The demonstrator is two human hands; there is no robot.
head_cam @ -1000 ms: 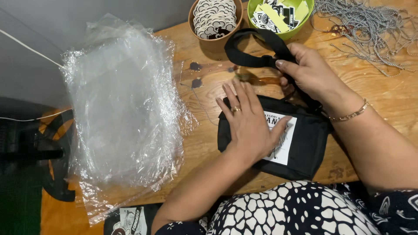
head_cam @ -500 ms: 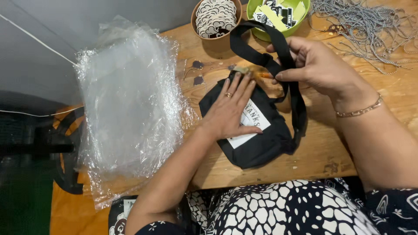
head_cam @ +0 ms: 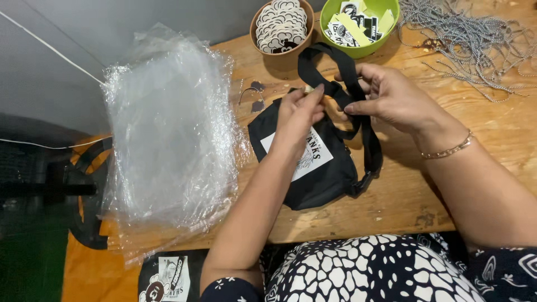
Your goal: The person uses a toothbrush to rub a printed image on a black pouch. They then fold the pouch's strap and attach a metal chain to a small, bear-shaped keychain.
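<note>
Plywood tabletop (head_cam: 492, 145), pale and grainy with a few dark stains, carries everything here. Largest on it is a thick stack of clear plastic bags (head_cam: 168, 140), crinkled and glossy, lying at the left edge. Just right of the stack lies a small black fabric pouch bag (head_cam: 313, 173), soft and rounded at its lower end, with a white rectangular printed label on its face. Its black webbing strap (head_cam: 358, 106) loops up from the top of the bag and runs down the right side to a buckle. The right hand (head_cam: 391, 98) has its fingers closed on the strap where it folds, pinching the webbing. The left hand (head_cam: 299, 112) rests over the bag's upper edge, its fingers bunched and pinched on something small there; what exactly, I cannot tell. Behind stand a brown round bowl (head_cam: 279, 31) of black-and-white round stickers and a green bowl (head_cam: 361, 25) of printed tags. A tangle of thin grey cords (head_cam: 470, 39) sprawls at the far right.
</note>
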